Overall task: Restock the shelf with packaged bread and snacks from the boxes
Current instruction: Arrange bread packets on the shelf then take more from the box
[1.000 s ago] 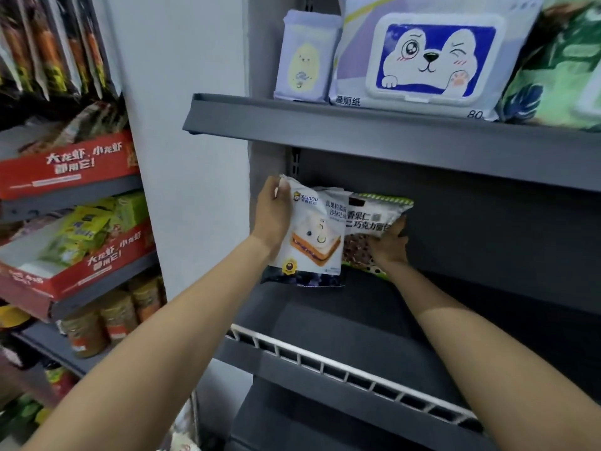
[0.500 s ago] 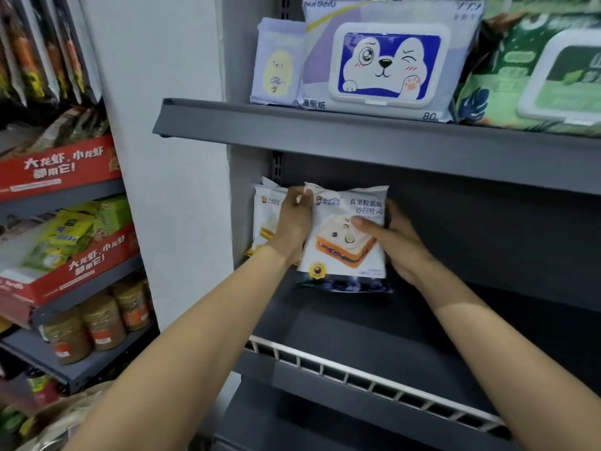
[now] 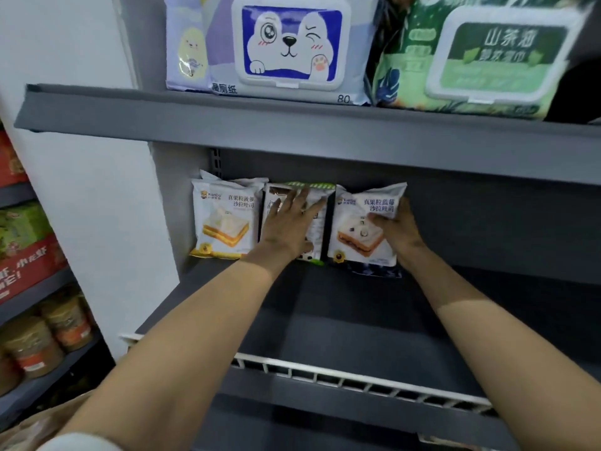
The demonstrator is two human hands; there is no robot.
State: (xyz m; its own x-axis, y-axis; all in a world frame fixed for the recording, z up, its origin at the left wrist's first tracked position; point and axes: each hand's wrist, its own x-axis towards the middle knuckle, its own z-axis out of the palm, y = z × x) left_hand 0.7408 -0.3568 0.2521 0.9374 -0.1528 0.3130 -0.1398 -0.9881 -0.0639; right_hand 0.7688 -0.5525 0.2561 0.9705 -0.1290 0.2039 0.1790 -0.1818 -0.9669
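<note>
- Nearest me, the white wire rail (image 3: 325, 375) edges the grey shelf (image 3: 341, 320) my arms reach across.
- My left hand (image 3: 289, 226) lies flat, fingers straight, against the middle snack pack (image 3: 317, 219).
- My right hand (image 3: 395, 229) pinches the right edge of the blueberry toast pack (image 3: 361, 236), upright at the back.
- Left of both stands the yellow toast pack (image 3: 224, 219), untouched.
- Above, wet-wipe packs (image 3: 289, 47) fill the upper shelf.

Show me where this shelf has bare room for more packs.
Free: the dark shelf floor between the standing packs and the white wire rail, and the stretch right of the blueberry toast pack that the right hand grips. Crowded: the back left corner, where three packs stand side by side and the left hand presses the middle pack.
</note>
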